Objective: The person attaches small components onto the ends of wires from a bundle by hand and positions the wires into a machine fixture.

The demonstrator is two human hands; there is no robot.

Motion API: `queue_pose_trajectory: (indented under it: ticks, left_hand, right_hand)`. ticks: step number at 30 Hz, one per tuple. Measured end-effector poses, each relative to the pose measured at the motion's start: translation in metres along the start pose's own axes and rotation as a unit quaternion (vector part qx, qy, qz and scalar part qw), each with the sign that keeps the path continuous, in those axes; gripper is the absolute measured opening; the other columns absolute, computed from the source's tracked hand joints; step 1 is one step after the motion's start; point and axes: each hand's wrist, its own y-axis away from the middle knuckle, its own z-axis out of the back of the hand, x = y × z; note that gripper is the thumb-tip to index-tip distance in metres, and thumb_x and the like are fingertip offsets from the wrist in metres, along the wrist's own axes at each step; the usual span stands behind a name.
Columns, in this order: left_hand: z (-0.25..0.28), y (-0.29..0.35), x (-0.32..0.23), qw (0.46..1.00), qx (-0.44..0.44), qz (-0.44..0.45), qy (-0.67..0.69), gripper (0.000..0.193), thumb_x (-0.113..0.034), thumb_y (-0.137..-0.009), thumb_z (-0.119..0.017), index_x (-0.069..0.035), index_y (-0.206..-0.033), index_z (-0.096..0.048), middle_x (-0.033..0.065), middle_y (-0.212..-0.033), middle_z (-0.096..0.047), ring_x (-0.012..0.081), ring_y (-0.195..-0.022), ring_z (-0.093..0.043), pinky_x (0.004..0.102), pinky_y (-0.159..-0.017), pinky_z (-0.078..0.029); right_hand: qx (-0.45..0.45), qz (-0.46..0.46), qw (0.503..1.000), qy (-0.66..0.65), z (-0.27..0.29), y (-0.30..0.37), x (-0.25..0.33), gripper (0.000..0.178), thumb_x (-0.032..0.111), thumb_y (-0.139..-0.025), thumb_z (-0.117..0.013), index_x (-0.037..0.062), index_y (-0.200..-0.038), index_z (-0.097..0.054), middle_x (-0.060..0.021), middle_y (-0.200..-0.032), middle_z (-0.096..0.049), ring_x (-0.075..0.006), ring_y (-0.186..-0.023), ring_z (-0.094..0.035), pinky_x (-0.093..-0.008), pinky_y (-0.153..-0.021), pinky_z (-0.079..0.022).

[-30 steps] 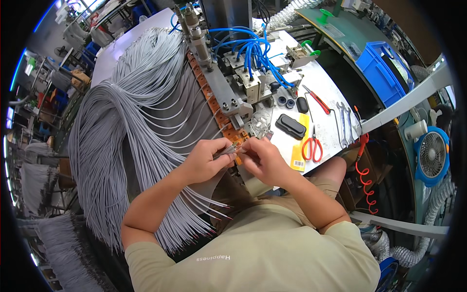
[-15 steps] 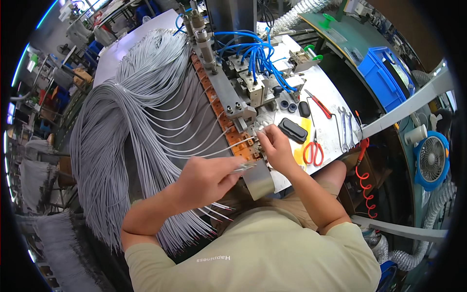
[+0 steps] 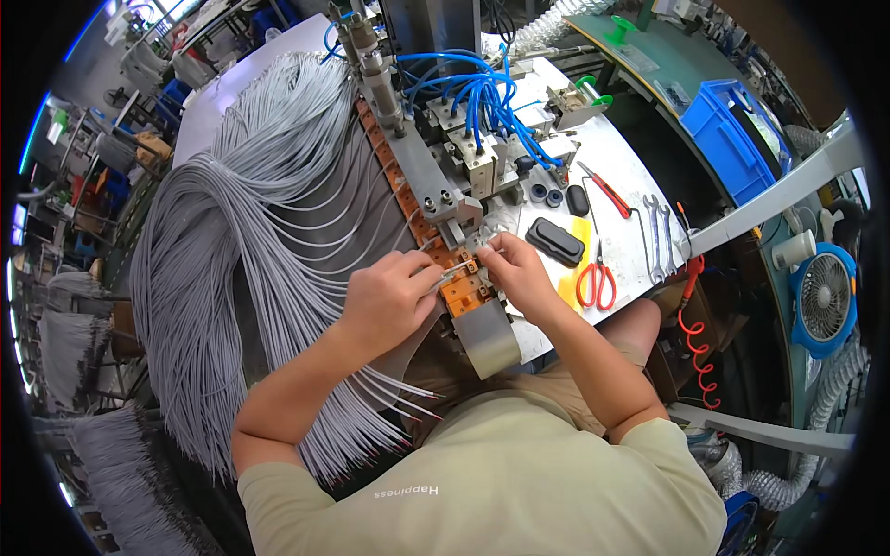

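My left hand [image 3: 394, 298] is closed with fingertips pinched on a grey cable [image 3: 452, 272], whose pale end lies over the orange fixture strip [image 3: 466, 293]. Opposite it, my right hand [image 3: 521, 274] has thumb and forefinger pressed together at the strip's right edge; anything between them is too small or hidden to name. Several cables curve from a big grey cable bundle [image 3: 190, 250] on the left to the strip. A metal clamp bar [image 3: 408, 171] with upright cylinders runs above the strip, just beyond my hands.
Right of the strip lie a black oblong case [image 3: 554, 242], red-handled scissors [image 3: 596, 286], a red cutter [image 3: 607, 192] and wrenches [image 3: 660, 239]. Blue air tubes [image 3: 482, 93] rise behind. A blue crate [image 3: 732, 139] and blue fan [image 3: 823, 301] stand farther right.
My left hand has moved forward from above the strip's near end, down to the cable at the strip. My right hand has stayed near the strip's right edge. The view has shifted slightly.
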Motion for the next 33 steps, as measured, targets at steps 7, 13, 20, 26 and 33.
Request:
queue_pose_trajectory:
  ticks: [7,13,20,26,33]
  left_hand:
    - [-0.003,0.0,0.01,0.999,-0.021,-0.021,-0.031,0.027,-0.009,-0.072,-0.072,-0.007,-0.099,-0.072,0.0058,-0.097,-0.07,0.0254,-0.076,-0.067,0.034,-0.065,-0.055]
    - [0.0,0.002,0.004,0.976,-0.021,0.066,0.207,0.019,-0.007,-0.085,-0.068,-0.003,-0.103,-0.071,0.0079,-0.085,-0.07,0.0146,-0.066,-0.065,0.0263,-0.059,-0.051]
    - [0.005,0.001,0.004,0.926,0.041,0.175,0.331,0.018,-0.008,-0.093,-0.065,0.002,-0.108,-0.067,0.0058,-0.082,-0.069,0.0076,-0.066,-0.062,0.0221,-0.059,-0.049]
    - [-0.006,0.002,0.01,0.951,0.008,0.085,0.298,0.017,-0.007,-0.093,-0.067,0.002,-0.107,-0.066,0.0047,-0.079,-0.068,0.0079,-0.063,-0.062,0.0218,-0.06,-0.049]
    - [-0.007,0.003,0.011,0.947,0.006,0.086,0.311,0.015,-0.004,-0.09,-0.069,0.003,-0.104,-0.065,0.0046,-0.076,-0.066,0.0084,-0.062,-0.062,0.0229,-0.059,-0.049]
  right_hand:
    - [-0.064,0.052,0.996,0.044,0.004,0.001,-0.008,0.018,0.02,-0.099,-0.061,0.004,-0.093,-0.055,0.0039,-0.063,-0.052,-0.004,-0.054,-0.044,-0.0231,-0.048,-0.032]
    - [-0.058,0.139,0.984,0.094,-0.006,0.059,0.031,0.014,0.013,-0.096,-0.065,0.0017,-0.098,-0.057,0.0021,-0.06,-0.052,-0.0053,-0.05,-0.043,-0.024,-0.046,-0.033]
    - [-0.071,0.398,0.881,0.244,-0.027,0.052,0.033,0.013,0.004,-0.091,-0.069,0.0012,-0.101,-0.062,-0.0033,-0.06,-0.056,-0.0103,-0.046,-0.046,-0.0257,-0.045,-0.035]
    - [-0.086,0.429,0.86,0.264,-0.032,0.042,0.028,0.014,0.003,-0.091,-0.068,0.0008,-0.104,-0.064,-0.006,-0.062,-0.062,-0.0123,-0.044,-0.051,-0.0265,-0.043,-0.037]
    - [-0.063,0.265,0.941,0.199,-0.034,0.048,0.022,0.014,0.007,-0.087,-0.071,0.0048,-0.099,-0.064,-0.0091,-0.063,-0.064,-0.0259,-0.053,-0.059,-0.0349,-0.057,-0.041]
